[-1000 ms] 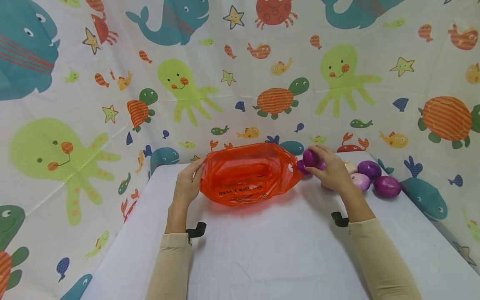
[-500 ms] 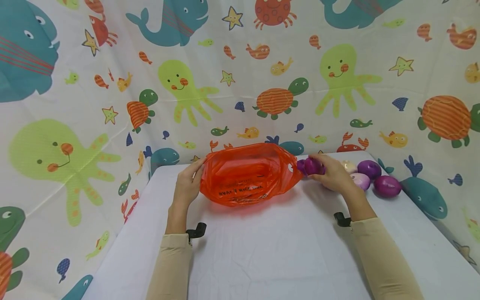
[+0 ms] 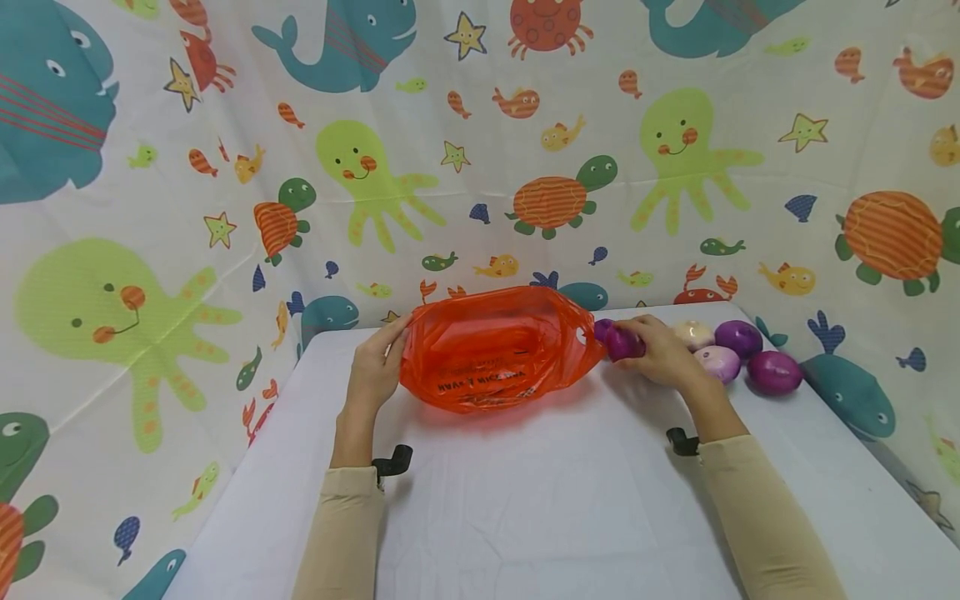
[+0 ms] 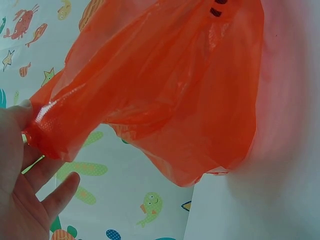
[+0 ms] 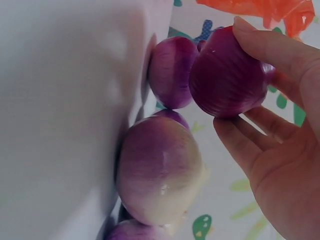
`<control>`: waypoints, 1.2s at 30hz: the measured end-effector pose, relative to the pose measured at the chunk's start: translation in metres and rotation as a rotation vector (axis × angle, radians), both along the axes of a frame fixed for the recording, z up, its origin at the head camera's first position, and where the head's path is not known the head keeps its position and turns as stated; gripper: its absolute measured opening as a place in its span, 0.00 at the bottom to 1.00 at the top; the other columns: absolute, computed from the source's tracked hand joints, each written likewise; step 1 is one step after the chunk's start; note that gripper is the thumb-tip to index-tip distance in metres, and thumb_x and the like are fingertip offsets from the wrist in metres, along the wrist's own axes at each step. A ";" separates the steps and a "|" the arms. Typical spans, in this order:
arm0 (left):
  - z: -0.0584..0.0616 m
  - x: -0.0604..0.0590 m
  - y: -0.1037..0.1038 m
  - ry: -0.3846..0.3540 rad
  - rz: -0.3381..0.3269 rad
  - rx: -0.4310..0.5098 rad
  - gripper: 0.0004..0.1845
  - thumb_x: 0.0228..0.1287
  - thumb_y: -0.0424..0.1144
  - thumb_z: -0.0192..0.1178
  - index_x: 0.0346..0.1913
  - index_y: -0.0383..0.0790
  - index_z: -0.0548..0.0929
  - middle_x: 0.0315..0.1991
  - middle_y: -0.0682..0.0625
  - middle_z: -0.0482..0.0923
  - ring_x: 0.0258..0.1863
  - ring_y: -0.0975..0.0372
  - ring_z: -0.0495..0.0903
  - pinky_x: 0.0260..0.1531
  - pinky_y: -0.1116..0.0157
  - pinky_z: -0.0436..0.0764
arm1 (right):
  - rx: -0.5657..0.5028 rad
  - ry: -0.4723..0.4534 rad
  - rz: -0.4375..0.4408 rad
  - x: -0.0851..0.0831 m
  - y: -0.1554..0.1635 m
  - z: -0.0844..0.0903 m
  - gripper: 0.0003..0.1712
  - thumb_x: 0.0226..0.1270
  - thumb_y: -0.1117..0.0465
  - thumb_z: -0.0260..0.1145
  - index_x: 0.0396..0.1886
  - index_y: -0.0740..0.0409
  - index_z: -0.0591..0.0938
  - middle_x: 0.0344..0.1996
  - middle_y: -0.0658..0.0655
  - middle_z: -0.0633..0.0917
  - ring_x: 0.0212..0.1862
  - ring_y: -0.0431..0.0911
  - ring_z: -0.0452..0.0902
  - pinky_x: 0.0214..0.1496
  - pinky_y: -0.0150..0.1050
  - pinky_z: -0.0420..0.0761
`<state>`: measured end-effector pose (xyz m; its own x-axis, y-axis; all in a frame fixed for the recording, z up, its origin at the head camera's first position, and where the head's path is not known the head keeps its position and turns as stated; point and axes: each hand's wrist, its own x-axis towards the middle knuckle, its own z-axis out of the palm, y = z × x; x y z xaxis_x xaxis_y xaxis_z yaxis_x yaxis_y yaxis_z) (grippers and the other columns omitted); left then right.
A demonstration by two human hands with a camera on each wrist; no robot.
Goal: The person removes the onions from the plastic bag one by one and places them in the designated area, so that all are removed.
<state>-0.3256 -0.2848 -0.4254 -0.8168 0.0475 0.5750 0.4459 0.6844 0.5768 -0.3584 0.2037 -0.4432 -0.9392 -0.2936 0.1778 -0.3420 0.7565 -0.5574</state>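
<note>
My left hand point(image 3: 373, 371) pinches the left edge of a thin red plastic bag point(image 3: 502, 350) with printed lettering. In the left wrist view the bag film point(image 4: 165, 95) hangs in folds from thumb and fingers. At the bag's right end, my right hand point(image 3: 660, 350) holds a dark purple onion point(image 3: 624, 342) between thumb and fingertips. Seen from the right wrist, that onion point(image 5: 227, 75) is above the tabletop, close to another purple onion point(image 5: 172, 70). A paler purple-and-white onion point(image 5: 160, 167) lies nearer the wrist camera. What the bag contains cannot be made out.
Several onions lie at the table's back right: a dark purple one point(image 3: 775, 373), another purple one point(image 3: 738, 340), a pale pink one point(image 3: 720, 363) and a cream one point(image 3: 693, 335). A white cloth point(image 3: 517, 500) covers the table. Behind hangs a sea-animal curtain point(image 3: 480, 167).
My right hand has lowered the purple onion toward the table beside the bag's right end. Left hand and bag look unmoved.
</note>
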 end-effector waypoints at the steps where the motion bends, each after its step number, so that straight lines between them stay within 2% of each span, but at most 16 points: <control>1: 0.000 0.000 0.000 0.002 -0.001 0.001 0.22 0.83 0.44 0.51 0.73 0.46 0.77 0.69 0.47 0.79 0.70 0.50 0.78 0.67 0.48 0.79 | 0.003 -0.008 -0.004 0.000 0.000 0.000 0.42 0.64 0.58 0.78 0.76 0.54 0.71 0.69 0.69 0.72 0.69 0.68 0.67 0.66 0.72 0.76; 9: 0.000 0.000 0.000 -0.007 0.007 0.002 0.22 0.83 0.44 0.52 0.73 0.47 0.77 0.70 0.48 0.79 0.70 0.51 0.78 0.66 0.49 0.79 | 0.019 -0.024 0.009 -0.002 -0.003 -0.006 0.42 0.65 0.58 0.77 0.77 0.54 0.71 0.70 0.69 0.71 0.70 0.68 0.68 0.67 0.71 0.76; 14: 0.001 0.000 0.001 -0.012 0.011 -0.002 0.22 0.83 0.45 0.51 0.74 0.50 0.76 0.70 0.48 0.79 0.71 0.52 0.77 0.66 0.49 0.79 | 0.067 -0.006 0.029 -0.005 -0.006 -0.010 0.41 0.64 0.58 0.78 0.75 0.56 0.73 0.68 0.72 0.72 0.68 0.69 0.71 0.67 0.70 0.76; 24: 0.004 0.001 0.002 -0.007 0.002 -0.003 0.22 0.83 0.45 0.51 0.73 0.45 0.77 0.70 0.47 0.79 0.71 0.49 0.77 0.66 0.47 0.79 | 0.085 -0.032 0.027 -0.006 -0.011 -0.018 0.40 0.62 0.58 0.79 0.73 0.57 0.75 0.68 0.70 0.73 0.67 0.66 0.73 0.67 0.68 0.77; 36: 0.003 0.003 0.001 -0.031 0.012 0.006 0.22 0.83 0.47 0.50 0.74 0.51 0.76 0.70 0.48 0.79 0.71 0.50 0.77 0.67 0.48 0.78 | 0.111 -0.051 0.019 -0.007 -0.012 -0.024 0.40 0.62 0.58 0.79 0.73 0.56 0.76 0.69 0.70 0.72 0.70 0.67 0.70 0.69 0.69 0.74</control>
